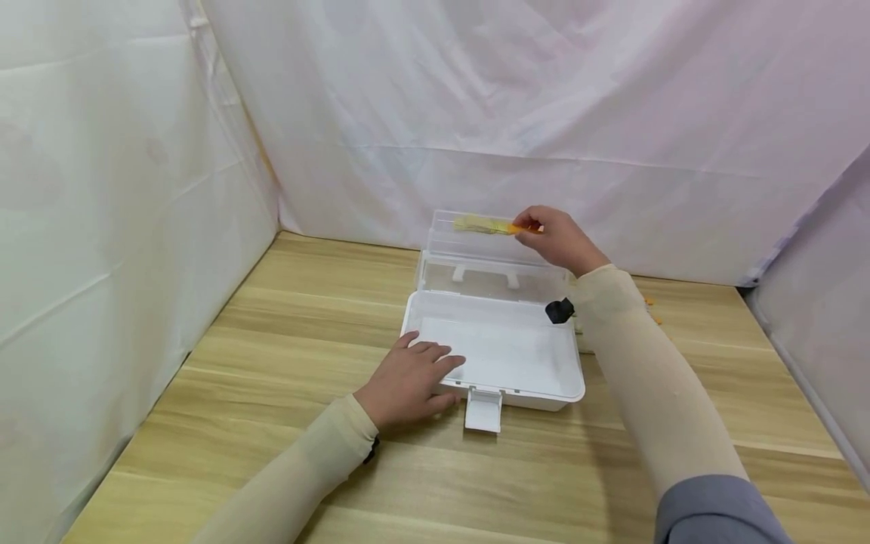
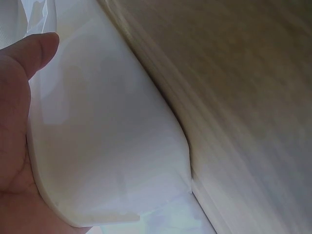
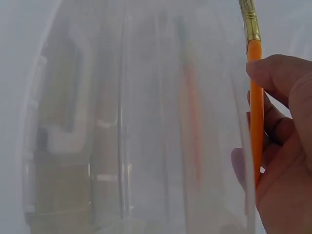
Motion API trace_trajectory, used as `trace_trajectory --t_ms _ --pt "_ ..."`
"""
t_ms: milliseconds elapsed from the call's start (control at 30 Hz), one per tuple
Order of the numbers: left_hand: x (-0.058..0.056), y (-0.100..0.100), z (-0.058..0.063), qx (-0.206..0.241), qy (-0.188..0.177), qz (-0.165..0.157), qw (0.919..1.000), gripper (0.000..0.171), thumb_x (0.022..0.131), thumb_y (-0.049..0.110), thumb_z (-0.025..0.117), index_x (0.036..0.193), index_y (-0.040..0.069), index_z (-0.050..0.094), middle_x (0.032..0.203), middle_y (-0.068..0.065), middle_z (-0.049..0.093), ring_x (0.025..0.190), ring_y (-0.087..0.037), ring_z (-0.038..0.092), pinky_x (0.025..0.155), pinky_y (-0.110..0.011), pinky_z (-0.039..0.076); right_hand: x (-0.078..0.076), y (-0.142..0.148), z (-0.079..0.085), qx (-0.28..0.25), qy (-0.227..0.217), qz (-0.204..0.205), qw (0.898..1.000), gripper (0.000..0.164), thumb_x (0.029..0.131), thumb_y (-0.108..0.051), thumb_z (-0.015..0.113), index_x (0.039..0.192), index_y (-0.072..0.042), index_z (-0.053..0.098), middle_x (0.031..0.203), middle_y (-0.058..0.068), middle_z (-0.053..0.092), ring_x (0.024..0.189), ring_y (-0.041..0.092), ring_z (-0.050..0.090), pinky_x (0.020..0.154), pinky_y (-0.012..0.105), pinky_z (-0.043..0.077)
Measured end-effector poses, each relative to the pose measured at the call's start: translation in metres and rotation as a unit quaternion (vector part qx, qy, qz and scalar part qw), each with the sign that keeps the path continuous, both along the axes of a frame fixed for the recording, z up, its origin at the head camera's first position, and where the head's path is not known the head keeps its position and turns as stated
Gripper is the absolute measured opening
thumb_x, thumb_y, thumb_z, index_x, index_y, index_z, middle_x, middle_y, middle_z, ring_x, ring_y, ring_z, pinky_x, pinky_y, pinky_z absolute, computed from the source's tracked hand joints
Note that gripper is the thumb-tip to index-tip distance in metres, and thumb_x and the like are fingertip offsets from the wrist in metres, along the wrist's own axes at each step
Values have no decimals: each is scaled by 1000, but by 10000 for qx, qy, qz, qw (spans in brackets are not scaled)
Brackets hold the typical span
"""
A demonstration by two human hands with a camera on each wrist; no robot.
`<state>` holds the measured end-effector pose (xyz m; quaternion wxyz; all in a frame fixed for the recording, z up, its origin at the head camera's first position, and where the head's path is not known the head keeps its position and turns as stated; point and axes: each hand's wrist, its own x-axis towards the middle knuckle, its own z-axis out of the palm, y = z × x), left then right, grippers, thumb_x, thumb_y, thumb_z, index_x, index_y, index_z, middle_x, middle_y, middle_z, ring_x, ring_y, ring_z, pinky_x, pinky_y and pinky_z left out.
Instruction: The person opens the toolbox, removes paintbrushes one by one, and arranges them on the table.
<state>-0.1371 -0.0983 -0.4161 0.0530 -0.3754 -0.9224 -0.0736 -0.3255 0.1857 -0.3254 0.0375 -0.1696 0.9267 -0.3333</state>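
Note:
A white plastic box stands on the table with its clear lid swung up at the back. My left hand rests over its front left corner, fingers spread across the rim. In the left wrist view, the palm and thumb lie along the box's outer wall. My right hand pinches a paintbrush by its orange handle, up at the lid's far edge. Its gold ferrule and part of the bristles show in the right wrist view, beside the cloudy clear lid.
Orange-tipped items lie to the right of the box, mostly hidden by my right forearm. An unfastened white latch hangs at the box's front. White cloth walls the table at the back and sides.

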Motion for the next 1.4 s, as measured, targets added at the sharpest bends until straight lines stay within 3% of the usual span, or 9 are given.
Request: trace_trajectory --t_ms 167,633,933,1167,1400 --pt "-3 -1 -2 15 112 3 9999 51 93 51 61 135 22 60 128 -2 65 120 -20 58 109 -52 32 8 4 9 -88 30 -9 10000 20 99 -18 63 116 -7 62 111 10 57 94 30 48 76 42 44" --pt "-7 -3 -5 68 111 26 9999 51 93 49 62 135 22 61 128 -3 65 120 -21 58 109 -52 31 43 26 17 147 176 98 9997 17 100 -17 61 113 -7 58 107 11 55 91 29 47 74 44 41" --pt "-7 -4 -4 134 56 15 9999 50 93 49 62 134 21 61 128 -3 65 120 -21 58 109 -53 31 71 50 15 405 425 79 9982 18 101 -17 58 115 -5 55 107 11 55 90 29 47 75 44 40" --pt "-8 -5 -5 119 122 0 9999 51 93 51 61 134 21 61 128 -2 65 120 -21 58 108 -53 31 93 68 12 492 320 57 9983 18 101 -11 58 115 -1 55 110 15 55 93 30 47 79 47 41" --pt "-8 -5 -4 157 109 -7 9998 51 94 52 60 134 21 61 128 -2 65 120 -21 58 108 -53 31 113 94 -1 752 360 73 9965 16 101 -11 57 113 0 57 109 16 58 94 31 53 79 48 44"
